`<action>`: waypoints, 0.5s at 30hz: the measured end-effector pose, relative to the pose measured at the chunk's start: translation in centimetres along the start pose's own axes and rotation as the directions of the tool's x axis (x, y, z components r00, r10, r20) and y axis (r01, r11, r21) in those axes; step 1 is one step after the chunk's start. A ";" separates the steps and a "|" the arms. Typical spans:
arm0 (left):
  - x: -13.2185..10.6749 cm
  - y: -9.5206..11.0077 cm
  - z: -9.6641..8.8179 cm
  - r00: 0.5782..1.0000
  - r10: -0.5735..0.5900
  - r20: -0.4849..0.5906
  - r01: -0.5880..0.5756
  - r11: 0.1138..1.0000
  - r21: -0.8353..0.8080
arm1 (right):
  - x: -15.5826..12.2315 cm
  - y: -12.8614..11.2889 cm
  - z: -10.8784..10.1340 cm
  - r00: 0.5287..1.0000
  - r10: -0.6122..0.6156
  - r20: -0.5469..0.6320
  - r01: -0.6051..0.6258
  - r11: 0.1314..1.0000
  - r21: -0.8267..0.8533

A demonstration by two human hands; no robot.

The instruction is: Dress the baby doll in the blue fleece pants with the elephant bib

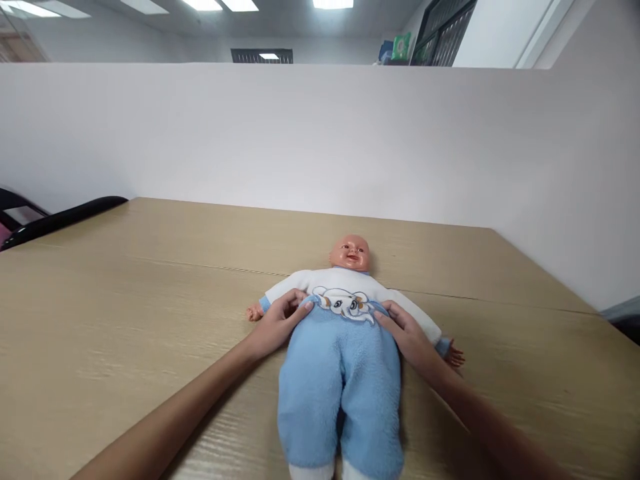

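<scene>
A baby doll (351,255) lies on its back on the wooden table, head away from me and legs toward me. It wears a white long-sleeved top (395,297) with blue cuffs and fluffy light blue pants (320,373). An animal face patch (347,305) shows on the front at the waist. My left hand (283,320) pinches the waistband at the doll's side, on the left in view. On the opposite side my right hand (404,328) grips the waistband between thumb and fingers. White feet show at the bottom edge, cut off by the frame.
The wooden table (150,300) has seams running across it and meets a white partition wall (300,133) at the back. A black chair (70,217) stands at the left edge. Another dark object (627,327) shows at the far right.
</scene>
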State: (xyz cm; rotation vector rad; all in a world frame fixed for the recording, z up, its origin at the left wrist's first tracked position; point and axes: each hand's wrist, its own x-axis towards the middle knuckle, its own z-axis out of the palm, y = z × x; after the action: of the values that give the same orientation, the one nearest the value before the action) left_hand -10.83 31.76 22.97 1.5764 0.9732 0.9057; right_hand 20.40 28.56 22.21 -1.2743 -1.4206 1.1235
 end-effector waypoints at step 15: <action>-1.6 -1.3 1.5 0.986 -0.150 0.069 0.165 0.905 -0.392 | -1.0 0.9 1.7 0.949 0.300 -0.099 -0.220 0.852 0.476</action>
State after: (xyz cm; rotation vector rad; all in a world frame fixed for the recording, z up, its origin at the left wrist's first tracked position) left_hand -10.29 29.93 21.34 1.1482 0.8159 0.8918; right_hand 18.97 27.49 20.91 -1.1992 -0.7972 1.3979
